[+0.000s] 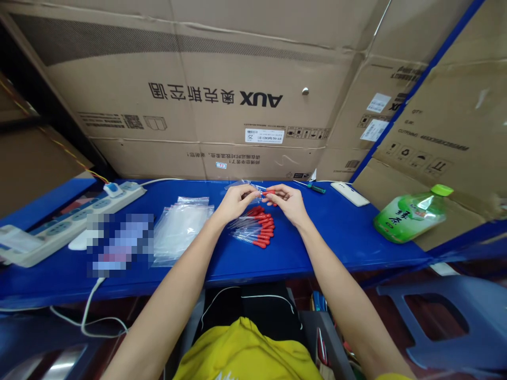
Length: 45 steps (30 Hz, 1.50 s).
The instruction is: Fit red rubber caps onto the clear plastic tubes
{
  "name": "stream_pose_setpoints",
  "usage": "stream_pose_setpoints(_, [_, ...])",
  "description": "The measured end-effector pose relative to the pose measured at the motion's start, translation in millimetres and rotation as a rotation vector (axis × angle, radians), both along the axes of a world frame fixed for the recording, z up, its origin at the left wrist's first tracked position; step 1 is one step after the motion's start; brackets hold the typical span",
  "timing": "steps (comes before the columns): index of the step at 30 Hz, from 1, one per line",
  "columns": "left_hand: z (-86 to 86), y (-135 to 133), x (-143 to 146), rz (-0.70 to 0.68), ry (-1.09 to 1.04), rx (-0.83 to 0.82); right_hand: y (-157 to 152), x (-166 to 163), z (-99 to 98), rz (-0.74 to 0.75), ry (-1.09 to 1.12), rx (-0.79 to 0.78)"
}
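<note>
In the head view, my right hand [288, 201] is closed on a dropper with a red rubber bulb [269, 192]. My left hand [236, 199] meets it from the other side, thumb and fingers pinched on something clear whose kind I cannot make out. Clear material [245, 183] shows just behind the left fingers. Below both hands, several droppers [259, 227] with red bulbs and clear tubes lie fanned out, bulbs to the right. Beside my left forearm is a stack of clear zip bags [182, 229].
A power strip [99, 208] and a blurred-out phone-like object [122, 243] on a white cable are at left. A screwdriver [315, 187], a white device [350, 193] and a green-labelled bottle [410, 214] are right. Cardboard [214, 63] walls the blue table's [328, 243] back.
</note>
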<state>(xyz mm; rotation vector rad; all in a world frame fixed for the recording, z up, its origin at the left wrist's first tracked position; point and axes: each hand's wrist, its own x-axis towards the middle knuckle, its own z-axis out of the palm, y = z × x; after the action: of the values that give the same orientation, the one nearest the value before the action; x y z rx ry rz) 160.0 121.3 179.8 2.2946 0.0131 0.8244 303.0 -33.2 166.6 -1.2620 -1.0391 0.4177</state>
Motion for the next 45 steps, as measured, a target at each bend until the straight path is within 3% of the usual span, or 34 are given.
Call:
stream_pose_setpoints(7, [-2.7,6.0,-1.2,-0.104,-0.015,0.165,1.6,-0.8,-5.9,0.003,0.015,0.008])
stream_pose_setpoints(15, [-10.5,9.9,1.3,-0.118,0.085,0.161,1.3,0.5,-10.2,-0.005,-0.076,-0.088])
stream_pose_setpoints(20, [-18.5,17.2,2.5,0.043,0.175,0.221,-1.7,4.3,-7.6,-0.097,-0.425,-0.158])
stream_pose_setpoints(23, [-27.2,24.5,2.1,0.212,0.234,0.270,-2.4,4.8,-9.1,-0.044,-0.531,-0.188])
stream_pose_setpoints(28, [-36.3,29.1,1.7,0.240,0.385,0.350,0.4,3.1,-14.2,0.025,-0.614,-0.269])
stream_pose_setpoints(31, [-35.6,26.8,2.0,0.287,0.416,0.359,-1.1,7.7,-12.1,-0.109,-0.629,-0.277])
stream_pose_setpoints(36, [-32.2,23.8,1.0,0.338,0.418,0.362,-15.9,31.7,-4.2,-0.709,-0.548,-0.425])
stream_pose_setpoints(38, [-32.0,23.9,0.8,0.358,0.402,0.346,-23.1,41.5,-3.0,-0.866,-0.519,-0.516])
stream_pose_setpoints(40, [-32.5,24.4,0.9,0.367,0.383,0.328,-28.2,47.5,-2.9,-0.908,-0.505,-0.588])
stream_pose_setpoints(45, [-32.5,24.9,0.7,0.354,0.385,0.244,-28.5,43.4,-2.5,-0.805,-0.558,-0.670])
